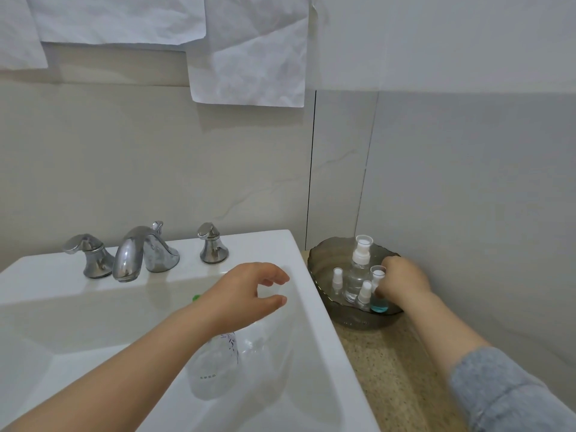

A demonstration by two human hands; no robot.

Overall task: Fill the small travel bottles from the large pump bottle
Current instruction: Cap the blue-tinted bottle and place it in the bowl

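A dark glass bowl (324,263) stands on the speckled counter right of the sink and holds several small clear travel bottles with white caps. My right hand (402,282) reaches into the bowl and grips a small bottle with blue liquid (378,304). A taller clear spray bottle (358,272) stands in the middle of the bowl, with two tiny bottles (337,279) beside it. My left hand (249,294) hovers over the sink, fingers loosely curved and holding nothing. Under my left forearm a large clear bottle (215,369) stands in the basin, its green top (196,297) mostly hidden.
The white sink (305,294) fills the lower left, with a chrome faucet (137,254) and two handles at the back. The speckled counter (389,369) runs between sink and wall on the right. Crumpled white paper sheets (249,57) hang on the tiled wall above.
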